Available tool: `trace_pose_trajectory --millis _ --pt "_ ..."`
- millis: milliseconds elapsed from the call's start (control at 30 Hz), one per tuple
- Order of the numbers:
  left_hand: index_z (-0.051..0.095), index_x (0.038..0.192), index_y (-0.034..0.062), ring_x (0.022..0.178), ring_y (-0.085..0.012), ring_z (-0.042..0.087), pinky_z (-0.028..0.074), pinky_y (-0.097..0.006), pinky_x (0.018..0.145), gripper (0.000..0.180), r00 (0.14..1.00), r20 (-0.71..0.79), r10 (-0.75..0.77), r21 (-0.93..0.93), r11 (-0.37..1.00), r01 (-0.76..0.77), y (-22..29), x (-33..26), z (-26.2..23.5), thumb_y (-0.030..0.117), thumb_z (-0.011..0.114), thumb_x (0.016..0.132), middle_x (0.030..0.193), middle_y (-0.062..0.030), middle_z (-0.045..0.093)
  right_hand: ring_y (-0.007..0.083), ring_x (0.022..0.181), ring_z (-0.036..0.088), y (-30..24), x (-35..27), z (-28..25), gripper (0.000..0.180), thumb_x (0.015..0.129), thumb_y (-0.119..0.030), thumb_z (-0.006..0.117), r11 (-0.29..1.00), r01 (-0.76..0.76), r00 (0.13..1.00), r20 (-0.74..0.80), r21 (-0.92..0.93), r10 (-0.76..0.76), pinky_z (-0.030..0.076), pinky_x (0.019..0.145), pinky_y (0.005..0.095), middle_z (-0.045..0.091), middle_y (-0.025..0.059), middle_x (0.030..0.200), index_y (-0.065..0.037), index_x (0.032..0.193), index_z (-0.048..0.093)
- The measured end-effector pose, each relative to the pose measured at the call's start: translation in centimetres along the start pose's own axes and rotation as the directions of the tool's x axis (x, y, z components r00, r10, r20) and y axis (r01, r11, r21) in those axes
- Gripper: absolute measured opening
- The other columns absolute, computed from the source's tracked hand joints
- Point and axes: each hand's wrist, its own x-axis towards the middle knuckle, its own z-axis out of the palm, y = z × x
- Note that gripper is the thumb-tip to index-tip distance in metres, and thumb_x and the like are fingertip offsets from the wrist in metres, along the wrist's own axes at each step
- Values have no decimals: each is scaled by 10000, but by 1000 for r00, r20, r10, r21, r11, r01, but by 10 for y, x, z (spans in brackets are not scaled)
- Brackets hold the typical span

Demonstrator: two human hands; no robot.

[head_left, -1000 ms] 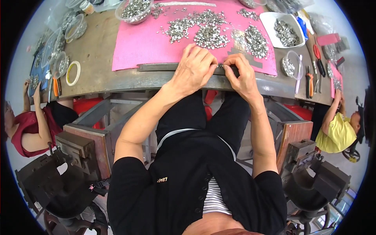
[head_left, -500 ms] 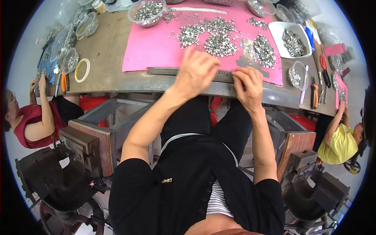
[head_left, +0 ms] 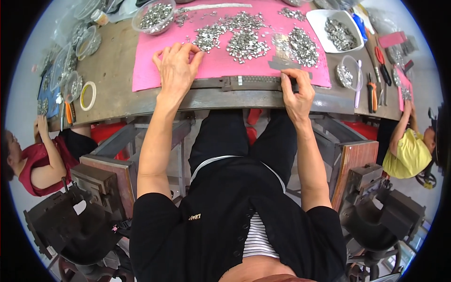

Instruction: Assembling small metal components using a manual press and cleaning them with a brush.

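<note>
A long, narrow dark metal bar lies along the front edge of the pink mat. Set in its right part is a row of small metal pieces, with one brighter piece standing out at the row's left end. My left hand rests over the mat at the bar's left part, fingers bent and apart, with nothing visible in them. At the bar's right end, my right hand grips it between thumb and fingers, which hide that end. Beyond lie loose heaps of small silvery metal pieces.
A clear round tub of pieces stands back left, a white tray back right. Tape roll, orange-handled pliers and red-handled tool lie aside. Co-workers sit at left and right.
My left hand has swung leftward from over the bar's middle to its left part, uncovering the row and bright piece. My right hand stays at the right end. The view has shifted slightly.
</note>
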Motion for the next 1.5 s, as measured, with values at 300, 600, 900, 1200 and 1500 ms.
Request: trace_pose_trajectory --millis 300,600,900,1200,1500 --pt "728 930 154 814 -177 603 315 -449 971 102 999 13 53 39 998 -53 -9 2 -1 223 748 859 814 11 633 248 821 626 -1 -1 -2 122 835 -5 725 999 -32 999 4 15 31 490 766 350 683 78 864 -48 945 696" --pt "696 951 134 799 -151 618 319 -448 1005 109 985 116 125 -29 992 -122 -11 6 -10 202 728 872 818 10 638 179 786 625 0 -2 -4 104 878 -6 710 999 -30 1000 7 12 30 490 733 287 658 77 863 -15 980 693" --pt "660 913 124 936 -206 606 337 -501 1016 78 936 40 350 -287 901 -325 64 -15 13 163 708 866 904 -27 626 236 803 626 -3 -2 -3 108 841 -13 718 995 -99 995 -7 22 99 485 763 341 684 66 857 -51 940 697" --pt "664 909 104 900 -217 590 363 -431 969 108 919 14 394 -324 871 -368 100 -21 37 133 738 837 881 -22 593 235 797 623 -4 -3 -3 111 841 -13 718 991 -128 992 -11 46 129 485 754 344 687 64 856 -52 943 699" --pt "661 976 99 943 -215 608 270 -557 1124 178 945 94 313 -295 915 -274 107 -20 33 140 742 823 918 -20 626 242 797 625 -3 -2 -3 111 838 -13 721 990 -129 991 -12 59 130 487 755 351 682 63 847 -56 938 698"
